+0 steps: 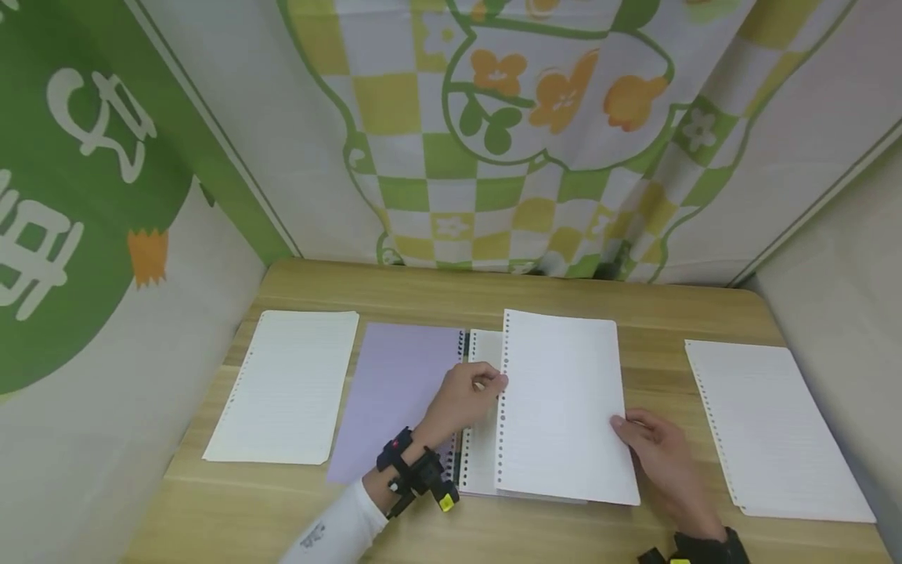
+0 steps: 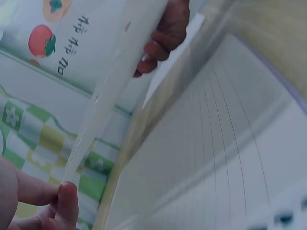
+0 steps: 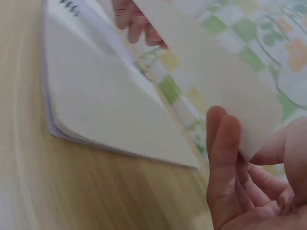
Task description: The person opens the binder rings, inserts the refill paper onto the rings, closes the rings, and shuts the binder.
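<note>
Loose-leaf paper (image 1: 564,407), blank of any brand I can see, is held up right of centre in the head view, over the right half of an open notebook (image 1: 482,450) with a purple cover (image 1: 402,384). Its long axis runs from top to bottom of the frame, tipped slightly, and its punched edge faces left, roughly parallel to the black rings (image 1: 462,345). That gap between holes and rings looks like the relation that matters: the rings lie to the left of the punched edge, and the left hand (image 1: 463,395) is much the nearer to them. Its thumb and finger pinch the punched edge; the right hand (image 1: 654,446) grips the opposite edge, thumb in front, fingers behind. Both wrist views show the paper raised clear of the notebook pages; whether it is one sheet or several, I cannot tell.

More punched paper lies in a left stack (image 1: 282,384) and a right stack (image 1: 782,431).

Large white characters (image 1: 102,117) on green fill the upper left of the head view, cut off by the frame. Smaller dark lettering (image 2: 74,43) sits beside a printed tomato (image 2: 41,40) at upper left in the left wrist view, unreadable to me. Print on the white sleeve (image 1: 338,525) is too small.
</note>
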The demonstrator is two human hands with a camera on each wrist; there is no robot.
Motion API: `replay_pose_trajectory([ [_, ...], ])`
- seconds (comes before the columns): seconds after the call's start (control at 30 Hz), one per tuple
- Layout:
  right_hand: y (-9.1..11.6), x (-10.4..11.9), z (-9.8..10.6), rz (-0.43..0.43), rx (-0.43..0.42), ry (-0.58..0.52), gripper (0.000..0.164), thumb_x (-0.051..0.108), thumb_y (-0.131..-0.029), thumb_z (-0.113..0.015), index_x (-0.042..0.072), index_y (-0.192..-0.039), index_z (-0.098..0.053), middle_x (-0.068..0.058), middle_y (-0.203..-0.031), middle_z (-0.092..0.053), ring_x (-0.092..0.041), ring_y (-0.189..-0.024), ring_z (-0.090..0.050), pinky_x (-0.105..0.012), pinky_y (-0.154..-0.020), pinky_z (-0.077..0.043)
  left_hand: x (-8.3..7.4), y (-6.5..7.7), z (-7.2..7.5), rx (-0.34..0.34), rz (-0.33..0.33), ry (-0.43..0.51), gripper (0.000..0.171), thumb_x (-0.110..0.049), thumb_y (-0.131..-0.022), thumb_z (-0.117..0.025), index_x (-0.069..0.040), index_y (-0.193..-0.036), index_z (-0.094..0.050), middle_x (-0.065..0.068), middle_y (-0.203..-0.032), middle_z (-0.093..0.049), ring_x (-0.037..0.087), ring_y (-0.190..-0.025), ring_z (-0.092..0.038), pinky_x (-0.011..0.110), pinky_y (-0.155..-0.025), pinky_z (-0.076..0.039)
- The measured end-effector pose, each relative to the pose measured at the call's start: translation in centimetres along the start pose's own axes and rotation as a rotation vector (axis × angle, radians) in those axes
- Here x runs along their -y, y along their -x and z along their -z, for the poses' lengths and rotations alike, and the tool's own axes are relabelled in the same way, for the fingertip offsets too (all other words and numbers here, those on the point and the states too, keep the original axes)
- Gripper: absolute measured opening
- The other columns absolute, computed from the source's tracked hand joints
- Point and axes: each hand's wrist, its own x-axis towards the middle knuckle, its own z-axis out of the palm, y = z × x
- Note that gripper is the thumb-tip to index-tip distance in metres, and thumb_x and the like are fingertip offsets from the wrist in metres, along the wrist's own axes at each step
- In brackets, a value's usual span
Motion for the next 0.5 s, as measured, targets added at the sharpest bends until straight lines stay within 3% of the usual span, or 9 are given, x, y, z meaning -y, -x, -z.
replay_pose_trajectory([
  [0.2, -0.7, 0.7, -3.0, 0.035, -0.045, 0.047, 0.044, 0.03, -0.109, -0.063, -0.006, -0.136, -0.064, -0.017, -0.112, -0.079, -0.017, -0.089, -0.071, -0.026, -0.074, -0.056, 1.4, 0.1, 1.5, -0.059, 0.112, -0.083, 0.027, -0.034, -0.107, -0.061, -0.015, -0.11, -0.08, 0.0, -0.087, -0.071, 0.016, -0.072, -0.063, 0.03, -0.06, -0.05],
  [0.33, -1.0, 0.7, -4.1, 0.027, -0.054, 0.039, 0.036, 0.025, -0.111, -0.059, -0.004, -0.13, -0.068, -0.013, -0.102, -0.079, -0.019, -0.084, -0.068, -0.027, -0.071, -0.054, 2.1, 0.2, 1.9, -0.065, 0.136, -0.12, 0.026, -0.034, -0.106, -0.063, -0.015, -0.1, -0.079, 0.0, -0.072, -0.067, 0.015, -0.06, -0.059, 0.027, -0.05, -0.045],
  [0.5, -1.4, 0.4, -4.8, 0.016, -0.059, 0.033, 0.035, 0.024, -0.111, -0.058, -0.005, -0.127, -0.07, -0.012, -0.101, -0.077, -0.019, -0.082, -0.065, -0.027, -0.069, -0.053, 2.7, 0.3, 2.1, -0.072, 0.134, -0.147, 0.025, -0.033, -0.105, -0.064, -0.015, -0.094, -0.078, -0.001, -0.068, -0.064, 0.014, -0.058, -0.056, 0.026, -0.049, -0.043],
])
